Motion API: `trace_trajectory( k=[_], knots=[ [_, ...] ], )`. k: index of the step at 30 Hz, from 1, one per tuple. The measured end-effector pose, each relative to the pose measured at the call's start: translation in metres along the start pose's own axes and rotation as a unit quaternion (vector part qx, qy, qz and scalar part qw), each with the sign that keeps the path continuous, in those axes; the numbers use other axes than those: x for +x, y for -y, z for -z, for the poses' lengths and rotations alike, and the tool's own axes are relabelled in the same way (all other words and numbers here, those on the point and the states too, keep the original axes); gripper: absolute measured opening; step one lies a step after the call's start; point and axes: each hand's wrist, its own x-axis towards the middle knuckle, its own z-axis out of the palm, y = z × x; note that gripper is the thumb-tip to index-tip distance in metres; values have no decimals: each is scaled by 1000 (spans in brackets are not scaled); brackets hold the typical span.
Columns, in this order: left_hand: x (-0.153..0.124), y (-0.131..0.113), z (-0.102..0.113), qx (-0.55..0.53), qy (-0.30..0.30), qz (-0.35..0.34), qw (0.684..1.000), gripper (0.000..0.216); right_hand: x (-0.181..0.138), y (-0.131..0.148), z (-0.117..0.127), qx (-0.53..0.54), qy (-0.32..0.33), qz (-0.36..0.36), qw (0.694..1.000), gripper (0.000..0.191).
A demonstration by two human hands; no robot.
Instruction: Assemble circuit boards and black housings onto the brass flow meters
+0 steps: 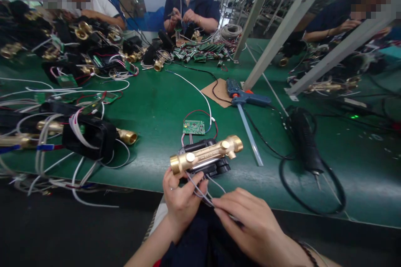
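Observation:
A brass pipe fitting with a threaded end lies across a black plastic housing at the table's front edge. My left hand is closed on the near side of this assembly, its thumb and fingers by the grey wires. Those grey wires come out below the housing, and my right hand pinches them between thumb and fingers. Behind the housing a small green circuit board lies on the table, joined to it by thin wires. A red wire and a white cable run from the board.
A blue glue gun with a long glue stick rests on cardboard. Right of it lies a black corded tool. More wired brass-and-black assemblies crowd the left. Circuit boards are heaped at the back; slanted metal posts rise at right. Co-workers sit opposite.

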Motion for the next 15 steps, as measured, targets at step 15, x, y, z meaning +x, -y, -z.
trace_trajectory(
  k=[15],
  knots=[
    [4,-1,1,31,-6,-58,998,9,11,-35,-22,-166,-46,19,985,32]
  ],
)
